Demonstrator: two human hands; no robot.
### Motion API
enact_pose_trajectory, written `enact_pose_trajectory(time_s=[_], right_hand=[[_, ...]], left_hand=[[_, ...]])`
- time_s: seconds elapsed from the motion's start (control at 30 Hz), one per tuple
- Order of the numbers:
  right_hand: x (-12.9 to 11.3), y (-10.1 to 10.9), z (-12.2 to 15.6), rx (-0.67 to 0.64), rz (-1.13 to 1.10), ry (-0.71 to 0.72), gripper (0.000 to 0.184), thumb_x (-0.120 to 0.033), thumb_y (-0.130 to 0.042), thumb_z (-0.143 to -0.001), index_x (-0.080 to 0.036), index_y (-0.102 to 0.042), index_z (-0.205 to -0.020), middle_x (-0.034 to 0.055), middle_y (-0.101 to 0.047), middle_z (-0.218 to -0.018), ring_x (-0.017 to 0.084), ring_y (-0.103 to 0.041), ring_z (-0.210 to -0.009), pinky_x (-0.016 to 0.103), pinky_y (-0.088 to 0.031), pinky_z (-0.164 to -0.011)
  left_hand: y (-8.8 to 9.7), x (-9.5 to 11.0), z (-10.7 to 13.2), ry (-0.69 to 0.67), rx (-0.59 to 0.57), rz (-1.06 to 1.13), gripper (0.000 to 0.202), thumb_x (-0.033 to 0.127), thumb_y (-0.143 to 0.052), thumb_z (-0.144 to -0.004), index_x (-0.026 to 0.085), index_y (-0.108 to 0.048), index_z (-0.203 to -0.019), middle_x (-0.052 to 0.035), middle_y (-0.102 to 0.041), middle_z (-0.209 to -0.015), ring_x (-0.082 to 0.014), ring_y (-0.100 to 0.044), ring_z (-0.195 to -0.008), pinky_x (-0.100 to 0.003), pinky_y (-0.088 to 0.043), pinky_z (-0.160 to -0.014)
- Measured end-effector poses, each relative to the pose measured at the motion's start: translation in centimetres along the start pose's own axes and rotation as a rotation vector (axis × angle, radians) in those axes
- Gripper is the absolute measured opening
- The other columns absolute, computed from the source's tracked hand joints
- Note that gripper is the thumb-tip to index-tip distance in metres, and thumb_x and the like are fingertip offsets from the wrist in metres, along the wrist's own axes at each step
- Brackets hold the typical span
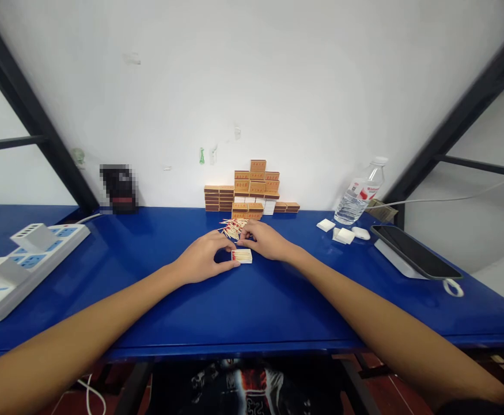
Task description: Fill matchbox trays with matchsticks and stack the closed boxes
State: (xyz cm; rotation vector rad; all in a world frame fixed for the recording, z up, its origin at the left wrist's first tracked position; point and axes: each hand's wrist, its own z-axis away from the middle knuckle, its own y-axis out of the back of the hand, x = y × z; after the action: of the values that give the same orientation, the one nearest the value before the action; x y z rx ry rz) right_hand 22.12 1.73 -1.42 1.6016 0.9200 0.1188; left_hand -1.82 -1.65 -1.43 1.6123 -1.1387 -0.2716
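A small white matchbox tray (243,256), partly filled with red-tipped matchsticks, lies on the blue table in front of me. My left hand (204,257) holds the tray's left end between thumb and fingers. Just behind it is a loose pile of matchsticks (231,227), pointing in many directions. Between this pile and the tray, my right hand (266,239) is closed in a pinch on what looks like a matchstick; the fingers hide most of it. Behind the pile, against the wall, stand stacked matchboxes (257,187) with orange labels and brown sides.
On the right are a water bottle (359,193), small white squares (344,235), a white case (361,233) and a phone (416,251) on a stand. A power strip (72,233) with chargers lies left. A pixelated dark object (119,189) stands by the wall. The blue table (243,317) ends near my lap.
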Motion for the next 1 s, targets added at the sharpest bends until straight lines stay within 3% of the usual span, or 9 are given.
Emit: enact_pose_trajectory(time_s=[0.13,0.33,0.5,0.6,0.7,0.8,1.0], right_hand=[[-0.3,0.7,0.2,0.001,0.021,0.006,0.016,-0.024,-0.063,-0.101,-0.017,-0.062,-0.086,0.0072,-0.066,-0.095,0.019,-0.057,-0.089,0.029,-0.041,-0.08],[0.8,2.4,0.5,0.132,-0.03,-0.025,0.006,-0.021,-0.056,-0.101,-0.018,-0.06,-0.098,0.0062,-0.068,-0.094,0.019,-0.058,-0.085,0.029,-0.041,-0.076],[1.0,2.3,0.4,0.135,-0.034,0.039,0.024,-0.019,-0.046,-0.103,-0.017,-0.063,-0.12,0.0106,-0.071,-0.109,0.022,-0.061,-0.101,0.034,-0.045,-0.088],[0.4,2.3,0.4,0.138,-0.12,0.043,0.024,-0.021,-0.047,-0.103,-0.018,-0.069,-0.112,0.0097,-0.073,-0.109,0.02,-0.064,-0.095,0.035,-0.048,-0.087],[-0.4,2.4,0.3,0.146,-0.351,-0.034,0.019,-0.033,-0.061,-0.098,-0.017,-0.072,-0.102,0.007,-0.075,-0.095,0.018,-0.064,-0.079,0.033,-0.051,-0.076],[-0.9,2.2,0.2,0.144,-0.563,-0.074,0.027,-0.042,-0.075,-0.088,-0.016,-0.074,-0.094,0.0074,-0.077,-0.092,0.018,-0.067,-0.08,0.032,-0.053,-0.075],[-1.1,0.9,0.1,0.085,-0.604,-0.129,0.032,-0.047,-0.082,-0.079,-0.016,-0.076,-0.082,0.004,-0.074,-0.078,0.015,-0.061,-0.069,0.028,-0.046,-0.065]], left_hand=[[0.0,0.0,0.0,-0.005,0.006,-0.003,0.029,0.049,-0.072,-0.093,0.023,-0.073,-0.107,-0.0058,-0.073,-0.103,-0.0241,-0.064,-0.099,-0.038,-0.052,-0.085],[0.1,0.2,-0.1,-0.019,0.003,-0.013,0.026,0.046,-0.073,-0.093,0.023,-0.072,-0.107,-0.0044,-0.073,-0.101,-0.0236,-0.064,-0.098,-0.038,-0.052,-0.086],[0.1,0.3,-0.1,-0.01,-0.001,-0.006,0.025,0.044,-0.074,-0.093,0.023,-0.071,-0.107,-0.0038,-0.073,-0.102,-0.0232,-0.063,-0.098,-0.037,-0.051,-0.087],[0.1,0.3,-0.1,-0.011,-0.002,-0.011,0.025,0.045,-0.074,-0.093,0.024,-0.072,-0.107,-0.0038,-0.073,-0.101,-0.0236,-0.063,-0.098,-0.038,-0.051,-0.086],[0.1,0.2,-0.1,-0.009,0.014,-0.047,0.026,0.046,-0.074,-0.093,0.024,-0.072,-0.107,-0.0047,-0.073,-0.103,-0.0249,-0.062,-0.099,-0.039,-0.051,-0.087],[0.1,0.0,-0.1,0.002,0.057,-0.091,0.028,0.047,-0.073,-0.093,0.023,-0.072,-0.109,-0.0056,-0.073,-0.105,-0.0259,-0.06,-0.101,-0.041,-0.05,-0.089],[0.1,-0.2,-0.2,0.066,0.087,-0.134,0.027,0.047,-0.073,-0.092,0.022,-0.072,-0.103,-0.0052,-0.073,-0.1,-0.0257,-0.06,-0.098,-0.04,-0.05,-0.086]])
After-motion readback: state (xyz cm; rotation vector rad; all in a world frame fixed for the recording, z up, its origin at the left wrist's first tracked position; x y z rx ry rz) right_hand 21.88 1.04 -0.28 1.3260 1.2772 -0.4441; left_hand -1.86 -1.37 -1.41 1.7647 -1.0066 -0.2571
